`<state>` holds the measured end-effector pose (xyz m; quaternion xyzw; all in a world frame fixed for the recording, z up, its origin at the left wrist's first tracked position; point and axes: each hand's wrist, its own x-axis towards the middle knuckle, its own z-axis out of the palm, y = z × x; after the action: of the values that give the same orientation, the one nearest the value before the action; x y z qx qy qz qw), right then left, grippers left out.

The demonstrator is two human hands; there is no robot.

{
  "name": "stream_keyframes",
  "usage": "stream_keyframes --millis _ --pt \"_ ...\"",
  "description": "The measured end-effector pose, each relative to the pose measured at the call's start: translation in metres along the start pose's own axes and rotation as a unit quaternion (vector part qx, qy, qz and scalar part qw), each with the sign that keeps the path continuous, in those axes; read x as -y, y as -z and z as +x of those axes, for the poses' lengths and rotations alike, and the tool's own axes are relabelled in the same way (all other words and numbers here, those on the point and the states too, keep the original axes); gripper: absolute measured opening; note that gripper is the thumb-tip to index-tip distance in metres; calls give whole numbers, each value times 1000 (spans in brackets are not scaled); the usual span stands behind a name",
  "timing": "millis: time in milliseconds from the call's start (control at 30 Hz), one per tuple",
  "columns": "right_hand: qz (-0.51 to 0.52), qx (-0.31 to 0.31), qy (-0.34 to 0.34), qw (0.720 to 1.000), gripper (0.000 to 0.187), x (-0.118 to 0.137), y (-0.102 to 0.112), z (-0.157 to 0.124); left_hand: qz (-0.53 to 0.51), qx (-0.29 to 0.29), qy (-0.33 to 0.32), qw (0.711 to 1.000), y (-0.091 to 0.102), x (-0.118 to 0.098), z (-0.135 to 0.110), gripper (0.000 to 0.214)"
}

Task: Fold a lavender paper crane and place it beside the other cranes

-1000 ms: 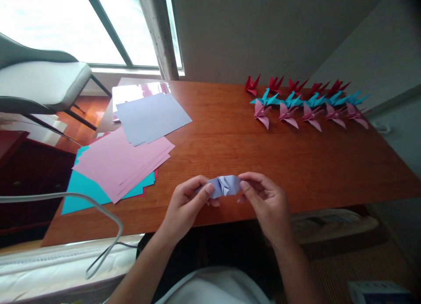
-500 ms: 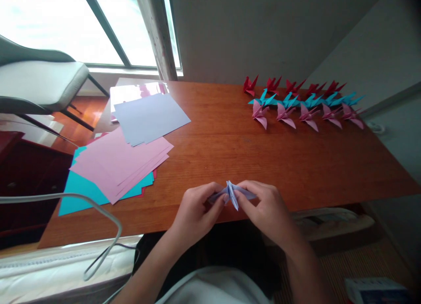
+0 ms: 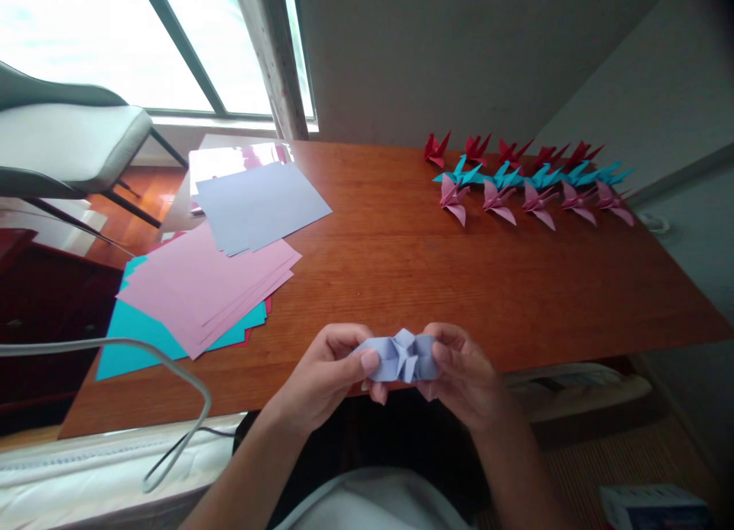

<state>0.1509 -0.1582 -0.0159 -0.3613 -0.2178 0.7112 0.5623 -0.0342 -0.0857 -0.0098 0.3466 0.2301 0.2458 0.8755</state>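
Observation:
A pale lavender origami crane [image 3: 406, 357] is held at the table's front edge, its wings spread sideways and its middle puffed up. My left hand [image 3: 329, 373] pinches one wing between thumb and fingers. The opposite wing is gripped by my right hand [image 3: 464, 373], thumb on the near face. Parts of both wings are hidden behind the fingers. At the far right of the table stand rows of finished paper cranes: red [image 3: 475, 149], turquoise [image 3: 505, 176] and pink [image 3: 537, 203].
On the left of the wooden table [image 3: 355, 270] lie lavender sheets [image 3: 264, 205], pink sheets [image 3: 206, 285] and turquoise sheets [image 3: 143, 346]. A grey bent tube [image 3: 172, 365] crosses the lower left. A chair [image 3: 74, 140] stands by the window.
The lavender crane has turned from an edge-on, narrow view to lying spread with its wings' broad faces toward me. Both hands have shifted their grip on the wings, fingers now beneath.

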Motion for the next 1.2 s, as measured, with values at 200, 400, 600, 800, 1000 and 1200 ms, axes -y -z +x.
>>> stream_keyframes --millis 200,400,600,800,1000,1200 --pt "153 -40 15 987 23 -20 -14 6 -134 18 -35 990 -10 17 7 28" --pt "155 -3 17 988 24 -9 -10 1 -98 33 0 995 -10 10 6 30" --pt "97 23 -58 993 24 6 1 -1 -14 17 77 997 0 -4 1 33" --pt "70 36 -111 991 28 8 12 -1 49 31 128 990 2 -16 -1 35" --pt "56 74 -174 980 28 11 15 2 79 52 175 980 1 -17 3 34" --pt "57 -7 -82 995 26 12 6 2 14 -1 110 994 -2 -8 5 35"
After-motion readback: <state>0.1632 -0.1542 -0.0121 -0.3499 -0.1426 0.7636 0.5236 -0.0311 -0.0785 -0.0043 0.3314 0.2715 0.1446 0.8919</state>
